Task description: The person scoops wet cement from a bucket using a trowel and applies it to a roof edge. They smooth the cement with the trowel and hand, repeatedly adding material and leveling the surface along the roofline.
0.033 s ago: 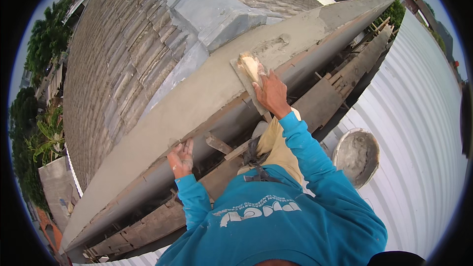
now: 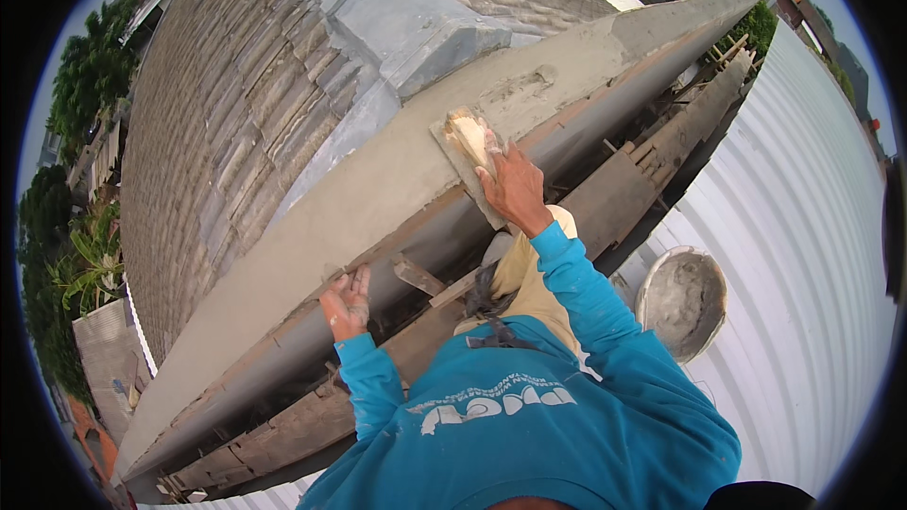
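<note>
My right hand [image 2: 515, 187] is closed round the light wooden handle of a plastering float [image 2: 467, 137]. The float's flat board lies tilted across the smooth grey mortar band [image 2: 368, 212], and its lower end juts past the band's edge. My left hand [image 2: 346, 302] rests lower down at the same edge, fingers stretched out and smudged with mortar, with no tool visible in it. Just above the float, a rough patch [image 2: 520, 85] breaks the smooth mortar.
Weathered roof tiles [image 2: 236, 123] and grey ridge caps [image 2: 406, 33] border the band. Below its edge run scaffold planks [image 2: 609, 196] with dark gaps. A bucket [image 2: 723, 307] of wet mortar stands at the right on white corrugated roofing [image 2: 794, 227].
My right hand and the float have shifted slightly left along the mortar band. The left hand stays practically where it was.
</note>
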Motion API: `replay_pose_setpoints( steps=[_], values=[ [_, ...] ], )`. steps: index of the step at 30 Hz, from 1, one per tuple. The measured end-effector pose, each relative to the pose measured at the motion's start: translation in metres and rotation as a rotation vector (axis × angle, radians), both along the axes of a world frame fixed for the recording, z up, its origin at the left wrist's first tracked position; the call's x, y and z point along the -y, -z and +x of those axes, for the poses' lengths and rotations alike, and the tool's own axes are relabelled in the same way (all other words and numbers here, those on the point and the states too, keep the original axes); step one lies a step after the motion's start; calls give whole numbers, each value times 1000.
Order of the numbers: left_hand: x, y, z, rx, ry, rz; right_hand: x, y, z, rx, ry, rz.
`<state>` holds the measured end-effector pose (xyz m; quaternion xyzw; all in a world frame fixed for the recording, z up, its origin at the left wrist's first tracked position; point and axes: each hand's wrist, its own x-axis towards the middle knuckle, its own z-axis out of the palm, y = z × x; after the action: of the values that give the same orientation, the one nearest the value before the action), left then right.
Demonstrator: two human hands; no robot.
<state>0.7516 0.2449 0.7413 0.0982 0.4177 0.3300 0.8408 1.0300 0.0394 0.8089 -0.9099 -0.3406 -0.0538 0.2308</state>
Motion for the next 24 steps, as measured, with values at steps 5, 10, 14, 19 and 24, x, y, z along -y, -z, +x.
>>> replay_pose_setpoints(
  steps=[5, 10, 14, 19, 24],
  values=[
    [-4, -1, 1, 13, -28, -56, -6, -23, -40, -161, -262, 23],
    [-9, 3, -7, 37, -6, -22, 12, -22, 56, 37, -36, 128],
    [-7, 7, -3, 30, -7, -50, 47, -30, 174, 22, 213, 89],
    [4, -10, 5, 26, 3, 22, 57, -5, 203, -13, 194, 2],
    [-1, 5, -4, -1, 0, 0, 9, -3, 108, -76, 6, 41]
  ],
)
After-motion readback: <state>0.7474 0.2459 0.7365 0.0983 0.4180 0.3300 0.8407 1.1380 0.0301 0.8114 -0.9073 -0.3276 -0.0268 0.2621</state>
